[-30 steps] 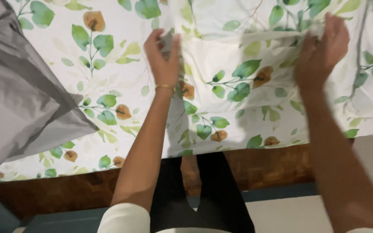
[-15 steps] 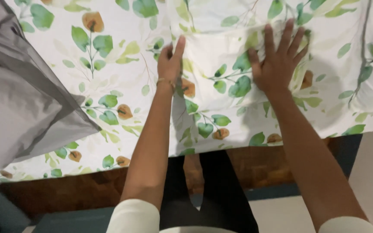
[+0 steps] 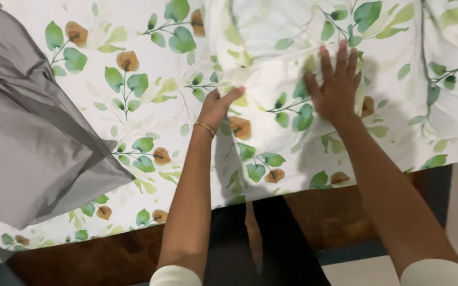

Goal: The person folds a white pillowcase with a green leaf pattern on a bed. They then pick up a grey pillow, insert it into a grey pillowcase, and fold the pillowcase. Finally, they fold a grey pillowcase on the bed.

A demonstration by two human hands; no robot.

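A: Where does the work stand?

B: By my reading, the smoothing and folding of a leaf-print cloth point(image 3: 271, 132), white with green leaves and orange buds. It lies spread on the bed, its near edge hanging over the wooden bed frame point(image 3: 340, 217).

A: And the hands?

B: The left hand point(image 3: 219, 106), a thin gold bangle point(image 3: 205, 127) at its wrist, has its grip closed on a raised fold of that cloth, thumb on top. The right hand point(image 3: 336, 87) grips nothing: fingers spread, palm pressed flat on the cloth just right of the fold.

A: What would the next move call for?

B: I'd judge the flat palm must pin the layer while the pinched fold is drawn taut, so the crease beside it does not bunch. The ridge between the hands looks soft and slack.

A: The surroundings?

B: Left of the leaf-print cloth's fold lies a grey pillowcase point(image 3: 33, 153), resting on the print. Below the cloth's hanging edge runs the dark wood frame, then pale floor point(image 3: 367, 273) on the right. Bunched print fabric rises beyond the hands. The rest of the room is out of view.
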